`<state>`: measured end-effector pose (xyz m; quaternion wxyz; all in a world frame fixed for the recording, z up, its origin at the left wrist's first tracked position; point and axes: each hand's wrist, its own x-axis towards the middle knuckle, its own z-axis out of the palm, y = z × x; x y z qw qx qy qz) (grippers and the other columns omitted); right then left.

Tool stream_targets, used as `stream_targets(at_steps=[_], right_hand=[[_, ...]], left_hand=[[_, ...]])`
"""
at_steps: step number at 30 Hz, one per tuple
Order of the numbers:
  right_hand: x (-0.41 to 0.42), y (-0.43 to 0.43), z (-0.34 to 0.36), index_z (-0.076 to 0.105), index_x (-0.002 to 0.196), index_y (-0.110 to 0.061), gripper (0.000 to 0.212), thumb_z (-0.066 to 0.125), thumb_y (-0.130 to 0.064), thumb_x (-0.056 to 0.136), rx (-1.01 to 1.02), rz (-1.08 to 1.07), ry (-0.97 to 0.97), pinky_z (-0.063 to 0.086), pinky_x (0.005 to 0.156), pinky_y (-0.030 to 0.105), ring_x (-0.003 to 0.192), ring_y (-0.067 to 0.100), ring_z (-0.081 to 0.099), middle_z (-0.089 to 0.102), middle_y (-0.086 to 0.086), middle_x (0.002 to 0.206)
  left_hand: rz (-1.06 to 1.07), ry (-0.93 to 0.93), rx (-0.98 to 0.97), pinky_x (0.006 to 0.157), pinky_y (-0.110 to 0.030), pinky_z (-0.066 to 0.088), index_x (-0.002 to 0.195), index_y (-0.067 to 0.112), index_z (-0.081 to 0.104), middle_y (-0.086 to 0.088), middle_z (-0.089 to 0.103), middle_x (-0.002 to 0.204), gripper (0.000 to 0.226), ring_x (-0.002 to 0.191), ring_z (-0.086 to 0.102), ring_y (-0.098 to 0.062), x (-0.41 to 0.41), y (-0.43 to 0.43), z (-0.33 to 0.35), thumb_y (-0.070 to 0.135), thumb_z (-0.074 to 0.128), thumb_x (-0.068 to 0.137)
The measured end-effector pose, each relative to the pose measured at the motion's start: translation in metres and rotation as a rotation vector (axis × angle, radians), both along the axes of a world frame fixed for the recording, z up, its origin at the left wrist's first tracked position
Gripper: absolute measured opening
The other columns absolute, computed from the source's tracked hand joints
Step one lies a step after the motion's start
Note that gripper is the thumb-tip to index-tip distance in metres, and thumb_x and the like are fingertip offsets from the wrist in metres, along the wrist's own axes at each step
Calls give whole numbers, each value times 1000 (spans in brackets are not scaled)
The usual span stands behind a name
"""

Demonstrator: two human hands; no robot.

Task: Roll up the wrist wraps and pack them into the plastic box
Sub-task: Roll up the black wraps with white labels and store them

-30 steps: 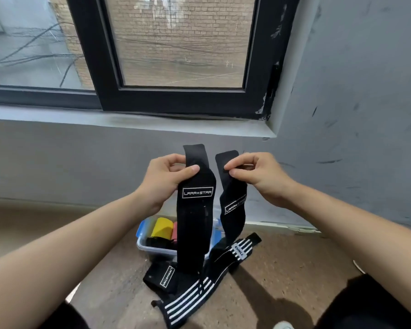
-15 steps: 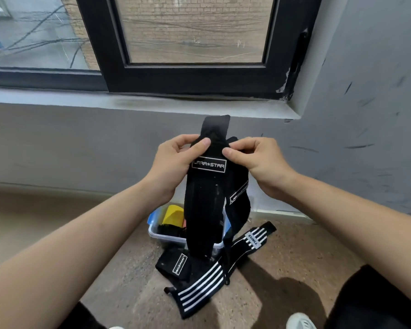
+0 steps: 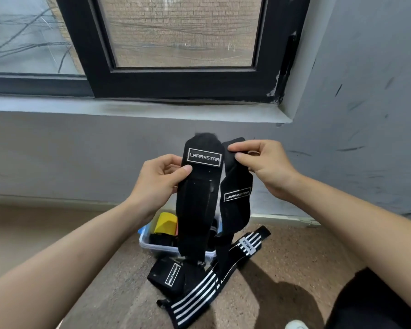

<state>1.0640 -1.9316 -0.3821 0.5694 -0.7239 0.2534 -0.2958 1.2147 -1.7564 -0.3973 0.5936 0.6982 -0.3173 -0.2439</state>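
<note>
Hands: the left hand (image 3: 161, 176) pinches the top of one black wrist wrap (image 3: 197, 205) just under its label; the right hand (image 3: 263, 167) pinches a second black wrap (image 3: 235, 210); the hands are apart
Head view: both wraps dangle over the plastic box (image 3: 150, 244) on the floor; a striped wrap (image 3: 199, 295) lies unrolled before it
Step in hand: likely starting a roll; best to take one wrap, turn its top end tightly and keep the edges square
Change: half a second ago the wraps overlapped; now they hang side by side
</note>
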Motion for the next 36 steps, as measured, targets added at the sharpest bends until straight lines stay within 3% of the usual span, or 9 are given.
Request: stream_targets(at_steps=[5,9,15,20,25,29,33,36], right_hand=[[-24,-8,11,80,92,-20,26,70,3,90,-100,17,35,55,75,31,82,17,67,77,-5,84],[-31,9,22,78,87,-15,23,73,7,86,-94,62,-43,54,69,27,73,17,66,75,-4,79],[-25,38,14,72,82,-14,22,74,8,85,-46,126,-101,58,65,33,63,21,65,71,-1,68],[-12,47,5,70,79,-16,25,76,8,83,-88,82,-112,49,66,30,54,6,48,59,-13,57],[-5,47,2,68,77,-14,24,78,9,80,-126,20,-106,43,57,17,52,3,46,56,-6,58],[-4,43,-1,70,79,-14,22,80,6,79,-180,2,-77,43,57,17,53,5,46,53,-12,55],[-3,40,-3,72,80,-20,24,82,2,79,-266,6,-48,45,57,18,56,5,51,60,-13,61],[-3,37,-4,72,87,-24,23,86,-9,77,-428,-42,-1,47,63,17,63,7,57,65,-12,76]], left_hand=[[85,16,-45,57,-17,51,103,4,69,-4,71,77,14,63,63,-10,9,-5,5,16,71,96],[83,88,-68,60,-22,50,108,-1,67,-9,70,82,21,69,60,-17,6,-10,6,16,71,96],[89,228,-140,57,-19,54,103,10,67,-5,71,84,9,61,66,-7,-5,-13,13,14,70,96],[36,309,-178,57,-20,56,103,8,69,-6,74,82,7,65,70,-12,-14,-13,16,12,67,98],[-18,324,-217,55,-17,53,101,9,69,-4,76,78,5,58,69,-9,-24,-11,19,10,64,99],[-21,296,-218,60,-20,56,100,12,70,-7,79,86,6,73,75,-13,-25,-9,19,11,64,99],[-8,277,-219,61,-20,55,97,14,70,-6,79,85,6,73,74,-12,-24,-9,18,11,65,99],[-4,258,-223,62,-21,57,101,11,71,-8,79,88,7,75,75,-13,-24,-9,18,12,65,99]])
